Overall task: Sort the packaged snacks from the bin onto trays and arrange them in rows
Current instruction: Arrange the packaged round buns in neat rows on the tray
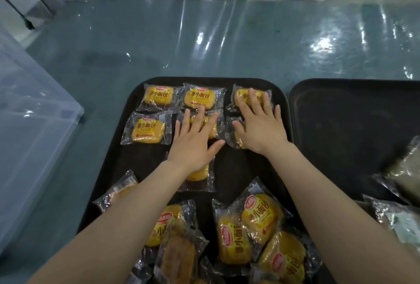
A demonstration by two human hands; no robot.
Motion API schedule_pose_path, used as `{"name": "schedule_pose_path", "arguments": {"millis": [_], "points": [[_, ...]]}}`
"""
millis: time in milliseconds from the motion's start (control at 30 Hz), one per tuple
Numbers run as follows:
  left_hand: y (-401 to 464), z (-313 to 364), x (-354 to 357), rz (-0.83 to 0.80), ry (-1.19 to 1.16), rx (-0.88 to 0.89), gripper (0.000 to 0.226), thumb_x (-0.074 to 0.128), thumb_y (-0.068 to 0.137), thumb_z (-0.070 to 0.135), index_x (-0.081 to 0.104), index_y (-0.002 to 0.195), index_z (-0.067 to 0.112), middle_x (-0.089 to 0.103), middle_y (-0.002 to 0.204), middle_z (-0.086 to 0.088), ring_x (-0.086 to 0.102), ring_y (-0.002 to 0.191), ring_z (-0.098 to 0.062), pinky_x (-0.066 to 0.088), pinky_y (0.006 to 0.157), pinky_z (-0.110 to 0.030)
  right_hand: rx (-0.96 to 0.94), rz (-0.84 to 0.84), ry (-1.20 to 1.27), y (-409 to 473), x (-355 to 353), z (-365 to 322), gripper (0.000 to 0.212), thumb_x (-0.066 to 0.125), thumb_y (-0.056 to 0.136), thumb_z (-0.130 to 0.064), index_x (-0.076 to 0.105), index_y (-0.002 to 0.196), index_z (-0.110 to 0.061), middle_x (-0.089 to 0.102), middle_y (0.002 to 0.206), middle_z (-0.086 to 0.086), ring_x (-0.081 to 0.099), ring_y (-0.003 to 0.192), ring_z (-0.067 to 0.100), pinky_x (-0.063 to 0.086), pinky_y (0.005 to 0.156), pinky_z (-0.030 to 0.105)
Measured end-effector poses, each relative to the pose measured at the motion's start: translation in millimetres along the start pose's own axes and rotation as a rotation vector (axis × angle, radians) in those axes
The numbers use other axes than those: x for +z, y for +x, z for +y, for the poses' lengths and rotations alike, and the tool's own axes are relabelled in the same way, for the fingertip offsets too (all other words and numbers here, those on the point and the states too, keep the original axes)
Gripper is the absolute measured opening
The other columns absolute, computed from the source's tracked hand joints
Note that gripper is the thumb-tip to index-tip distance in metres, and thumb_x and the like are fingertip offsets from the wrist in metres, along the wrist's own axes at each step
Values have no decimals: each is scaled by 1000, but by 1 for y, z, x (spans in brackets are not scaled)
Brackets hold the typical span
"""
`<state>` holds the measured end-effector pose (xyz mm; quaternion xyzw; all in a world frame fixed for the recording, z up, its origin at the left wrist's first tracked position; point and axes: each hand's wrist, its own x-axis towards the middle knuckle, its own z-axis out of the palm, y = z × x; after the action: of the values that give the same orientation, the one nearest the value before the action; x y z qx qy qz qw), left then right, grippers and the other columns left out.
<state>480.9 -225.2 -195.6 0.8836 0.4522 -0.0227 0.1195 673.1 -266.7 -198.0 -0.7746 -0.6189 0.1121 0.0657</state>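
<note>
Centrally, on the left black tray (118, 170), yellow bread packets lie in two rows along the far edge, labels upright toward the viewer, long axes running left to right. Left hand (195, 140), fingers straight and spread, presses flat on the middle packet of the second row (208, 124); right hand (259, 122), likewise flat and grasping nothing, covers the right-column packets (241, 96). Unsorted packets (261, 222) lie heaped at the near edge, tilted at mixed angles, beneath both forearms, roughly equally near either hand. A second tray (341, 113) sits just right; a clear bin (34, 124) stands left
</note>
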Motion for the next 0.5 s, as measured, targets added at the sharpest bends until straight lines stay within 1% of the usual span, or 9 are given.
{"name": "schedule_pose_path", "arguments": {"millis": [133, 233, 300, 367, 433, 500], "points": [[2, -5, -3, -15, -6, 39, 71, 16, 83, 70, -17, 141, 48, -20, 156, 5, -28, 137, -22, -15, 108, -42, 35, -19, -10, 4, -2, -2, 66, 25, 96, -56, -2, 152, -35, -16, 161, -1, -20, 145, 31, -5, 113, 57], [-1, -3, -7, 29, 44, 64, 70, 16, 86, 67, -17, 143, 42, -22, 155, 1, -27, 139, -20, -14, 111, -42, 31, -12, -28, 1, -3, -4, 65, 23, 96, -56, -2, 152, -35, -15, 161, 1, -22, 144, 32, -7, 113, 57], [-11, 0, -11, 109, 37, 57, 72, 19, 88, 63, -15, 145, 35, -23, 153, 1, -24, 140, -17, -12, 112, -38, 17, 58, -31, -6, -5, -6, 64, 21, 96, -57, 1, 152, -34, -13, 161, 2, -21, 144, 32, -9, 112, 55], [-26, -1, -12, 156, -20, 26, 74, 25, 89, 58, -13, 147, 32, -22, 153, 3, -21, 141, -14, -10, 112, -33, -10, 147, -9, -18, -6, -7, 63, 18, 96, -56, 5, 153, -32, -8, 162, 1, -18, 145, 28, -8, 113, 53], [-46, -2, -11, 134, -79, 3, 73, 29, 90, 55, -11, 147, 32, -19, 155, 5, -19, 142, -11, -5, 113, -31, -53, 164, 1, -31, -5, -7, 61, 19, 96, -51, 10, 153, -29, -3, 162, 1, -15, 145, 23, -4, 116, 51], [-66, -3, -6, 83, -98, -2, 69, 25, 90, 56, -11, 145, 36, -17, 156, 5, -18, 142, -10, -2, 115, -32, -102, 110, -29, -44, 1, -7, 58, 21, 98, -46, 15, 153, -29, -1, 162, 1, -12, 146, 23, 0, 117, 52]]}}
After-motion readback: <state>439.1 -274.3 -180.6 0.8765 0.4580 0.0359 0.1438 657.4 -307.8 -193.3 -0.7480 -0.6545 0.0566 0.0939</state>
